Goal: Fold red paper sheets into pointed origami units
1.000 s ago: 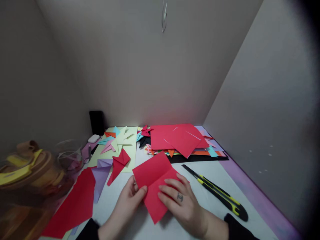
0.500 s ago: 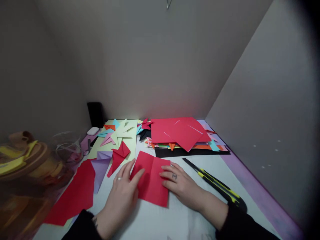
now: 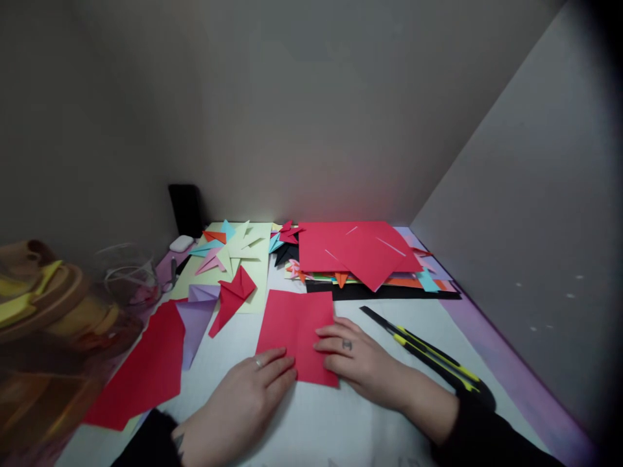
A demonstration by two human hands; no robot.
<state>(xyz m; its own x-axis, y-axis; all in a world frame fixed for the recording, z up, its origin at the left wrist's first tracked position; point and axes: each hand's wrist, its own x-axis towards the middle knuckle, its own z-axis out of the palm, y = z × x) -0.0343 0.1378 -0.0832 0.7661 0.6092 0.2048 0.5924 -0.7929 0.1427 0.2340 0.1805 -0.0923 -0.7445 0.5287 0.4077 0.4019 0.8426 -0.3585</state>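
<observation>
A red sheet of paper (image 3: 315, 324) with a crease down its middle lies on the white surface in front of me. My left hand (image 3: 260, 386) rests on its lower left part, fingers stretched out and close together, the thumb hidden. On the right edge lie the spread fingers of my right hand (image 3: 357, 357), pressing from above. To the right of that hand is a black and yellow utility knife (image 3: 433, 355), blade pointing away. Left of the sheet sit a folded red paper piece (image 3: 234, 298) and a folded lilac paper piece (image 3: 197, 318).
Behind is a stack of red sheets (image 3: 341, 246) over other colours. Several folded shapes lie on a pale green sheet (image 3: 256, 279). A torn-edged red paper (image 3: 146, 363), a clear cup (image 3: 129, 285) and a lidded container (image 3: 63, 324) stand or lie left. A black phone-like object (image 3: 185, 209) leans at the wall.
The red sheet has turned to sit straighter. My left hand has moved from its left edge down to the lower left, while my right hand stays on the right side.
</observation>
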